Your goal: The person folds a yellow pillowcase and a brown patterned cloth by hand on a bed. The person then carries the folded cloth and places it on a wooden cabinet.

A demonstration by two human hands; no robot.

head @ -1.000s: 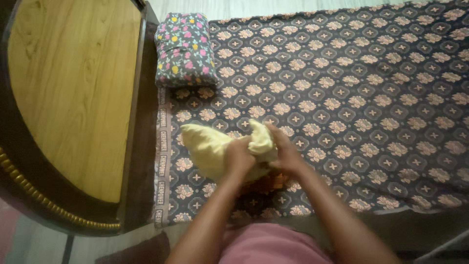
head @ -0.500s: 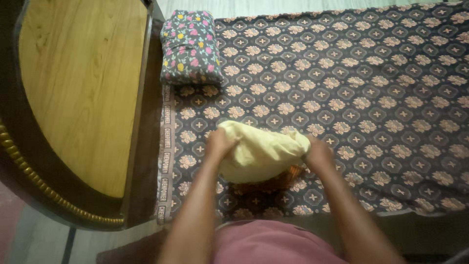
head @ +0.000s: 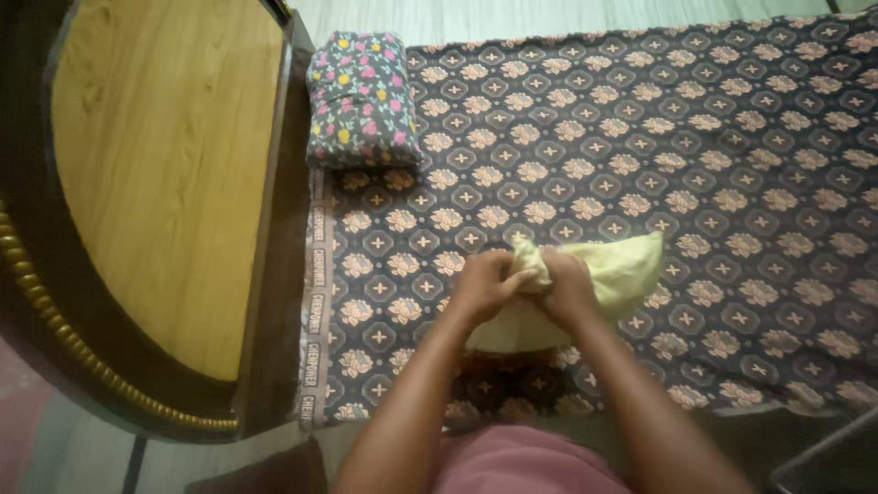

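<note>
Hands together at frame centre, both closed on the pale yellow soft cloth bundle point(head: 599, 279). I see the left hand point(head: 483, 285) fisted, fingers curled tight round a bunched corner of the cloth at the bundle's 10 o'clock edge. Right hand point(head: 567, 285) sits just beside it, touching it, knuckles up, also clenched on the same bunched fabric. Neither hand shows any open gap; grip is full on both.

Cloth bundle lies on the dark bedsheet with a repeating peach flower-and-cross print point(head: 732, 165), slightly right of centre. Bulk of the bundle spreads toward 3 o'clock from the hands, with a pointed end at about 2 o'clock; a lower lobe hangs toward 6 o'clock under the wrists. I can't tell whether anything is inside the bundle.

Small patch of orange-brown patterned fabric point(head: 476, 364) shows at 6 o'clock below the bundle, mostly covered by the forearms.

Rectangular dark pillow with pink and yellow flower print point(head: 361, 101) sits at 11 o'clock, well apart from the hands, against the sheet's left border.

Curved wooden headboard panel with dark frame and gold beaded trim point(head: 165, 183) fills the 9 o'clock side. Pink garment point(head: 521, 467) on my operator's body at 6 o'clock.
</note>
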